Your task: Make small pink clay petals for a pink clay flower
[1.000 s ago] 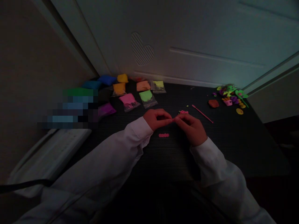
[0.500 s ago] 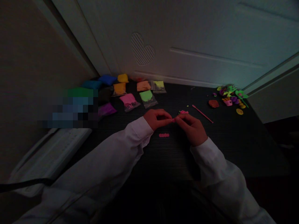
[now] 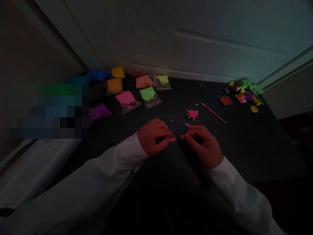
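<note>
My left hand (image 3: 155,136) is low over the dark table, thumb and fingers pinched at the left end of a short, wavy-edged pink clay strip (image 3: 172,139). To its right, my right hand (image 3: 205,143) pinches a small piece of pink clay (image 3: 182,136) between thumb and forefinger. A pointed pink piece (image 3: 188,125) shows just beyond the right fingers; whether they touch it I cannot tell. Behind the hands lies a pink clay flower (image 3: 193,114) with green edges. One tiny pink bit (image 3: 171,121) rests between the flower and my left hand.
Bags of coloured clay, including a pink bag (image 3: 127,100) and a green bag (image 3: 149,95), lie at the back left. A pink stick tool (image 3: 214,113) and a reddish-brown lump (image 3: 225,101) lie on the right. Several clay models (image 3: 246,93) crowd the far right corner.
My hands have come apart and moved nearer, the left one reaching the pink strip. The flower, partly hidden before, now shows whole. The view has shifted slightly.
</note>
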Tool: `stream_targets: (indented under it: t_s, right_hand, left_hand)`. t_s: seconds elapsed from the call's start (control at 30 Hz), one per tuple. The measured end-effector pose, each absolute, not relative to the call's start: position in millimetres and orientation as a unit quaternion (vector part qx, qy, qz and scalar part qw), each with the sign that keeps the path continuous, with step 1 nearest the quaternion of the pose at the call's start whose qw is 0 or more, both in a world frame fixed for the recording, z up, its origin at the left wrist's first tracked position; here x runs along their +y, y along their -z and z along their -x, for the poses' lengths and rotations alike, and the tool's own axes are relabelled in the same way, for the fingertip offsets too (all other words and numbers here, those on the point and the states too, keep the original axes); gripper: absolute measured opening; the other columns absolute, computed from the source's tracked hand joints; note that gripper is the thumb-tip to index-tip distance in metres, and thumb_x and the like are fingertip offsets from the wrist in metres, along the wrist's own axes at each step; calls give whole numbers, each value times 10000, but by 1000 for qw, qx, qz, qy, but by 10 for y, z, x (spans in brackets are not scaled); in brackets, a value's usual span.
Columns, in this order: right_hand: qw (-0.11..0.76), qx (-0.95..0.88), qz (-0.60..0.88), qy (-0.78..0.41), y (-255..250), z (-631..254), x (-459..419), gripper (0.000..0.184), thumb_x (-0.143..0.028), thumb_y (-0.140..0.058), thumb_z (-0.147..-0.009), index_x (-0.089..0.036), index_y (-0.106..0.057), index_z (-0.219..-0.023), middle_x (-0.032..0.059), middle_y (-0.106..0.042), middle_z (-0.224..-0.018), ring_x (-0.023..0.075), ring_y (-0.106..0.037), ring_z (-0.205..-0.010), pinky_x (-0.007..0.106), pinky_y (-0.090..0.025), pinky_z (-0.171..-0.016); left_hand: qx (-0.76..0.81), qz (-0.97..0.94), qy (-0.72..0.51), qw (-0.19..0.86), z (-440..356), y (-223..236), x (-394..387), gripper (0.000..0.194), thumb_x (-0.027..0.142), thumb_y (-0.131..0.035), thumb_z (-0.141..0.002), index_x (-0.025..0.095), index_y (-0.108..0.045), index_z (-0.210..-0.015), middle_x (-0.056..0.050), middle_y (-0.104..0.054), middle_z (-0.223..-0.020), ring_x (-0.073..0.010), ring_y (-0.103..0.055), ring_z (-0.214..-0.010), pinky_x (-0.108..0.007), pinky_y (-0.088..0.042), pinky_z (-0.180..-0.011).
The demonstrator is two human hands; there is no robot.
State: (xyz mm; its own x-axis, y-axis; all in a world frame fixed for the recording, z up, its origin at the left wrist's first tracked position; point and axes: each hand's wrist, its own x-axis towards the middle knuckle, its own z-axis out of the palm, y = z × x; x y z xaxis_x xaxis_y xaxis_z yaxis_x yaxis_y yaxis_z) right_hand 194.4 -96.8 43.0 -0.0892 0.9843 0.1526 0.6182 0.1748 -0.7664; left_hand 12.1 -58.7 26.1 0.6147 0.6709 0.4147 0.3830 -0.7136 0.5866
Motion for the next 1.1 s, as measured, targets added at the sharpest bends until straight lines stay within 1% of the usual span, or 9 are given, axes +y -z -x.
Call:
stream_targets:
  t_s: [0.07, 0.13, 0.3, 0.5, 0.67, 0.87, 1.1]
  right_hand:
    - [329, -690, 594, -249, -413, -1906, -1042, 68, -245, -520, -673, -182, -545, -673, 18, -505, -806, 131, -474, -828, 306, -369, -753]
    - [319, -692, 608, -223, -408, -1871, -1072, 52, -231, -527, -663, -181, -542, -660, 18, -502, -793, 138, -468, -830, 315, -364, -756]
    - [280, -704, 628, -177, -405, -1843, -1047, 48, -235, -536, -650, -188, -545, -659, 17, -503, -792, 151, -457, -830, 330, -353, -747]
    - [251, -715, 633, -155, -388, -1829, -1028, 47, -237, -546, -634, -190, -549, -634, 16, -501, -776, 158, -451, -809, 331, -344, -724]
    - [258, -709, 636, -161, -400, -1821, -1033, 47, -229, -531, -648, -184, -542, -638, 18, -496, -769, 153, -449, -806, 328, -341, -729]
    - [270, -704, 635, -167, -399, -1829, -1042, 56, -236, -517, -656, -188, -538, -635, 19, -496, -774, 158, -448, -812, 335, -337, -736]
    - [270, -702, 634, -178, -398, -1828, -1041, 61, -241, -510, -660, -195, -543, -638, 23, -497, -784, 165, -448, -818, 348, -334, -738]
  left_hand:
    - [293, -899, -279, 169, -100, -261, -646, 194, 206, -452, -664, 194, -602, -786, -26, -536, -682, -127, -440, -661, -283, -348, -611]
    - [304, -910, -246, 135, -101, -277, -675, 219, 224, -444, -667, 216, -595, -825, -25, -524, -685, -137, -429, -670, -297, -336, -612]
    - [335, -915, -192, 113, -139, -315, -673, 229, 266, -419, -693, 239, -586, -847, -27, -494, -686, -147, -406, -671, -301, -311, -591]
    - [347, -911, -178, 132, -145, -285, -657, 220, 283, -388, -731, 245, -574, -842, -24, -489, -696, -138, -405, -675, -287, -311, -601]
    - [355, -901, -193, 155, -154, -268, -642, 218, 286, -408, -721, 214, -557, -861, -24, -505, -708, -132, -430, -671, -281, -319, -612]
    - [358, -894, -198, 181, -144, -287, -634, 187, 275, -405, -721, 185, -562, -765, -28, -516, -697, -138, -434, -671, -287, -320, -617]
    - [345, -902, -187, 179, -108, -290, -625, 183, 240, -390, -731, 180, -555, -782, -40, -518, -736, -148, -427, -700, -300, -318, -634]
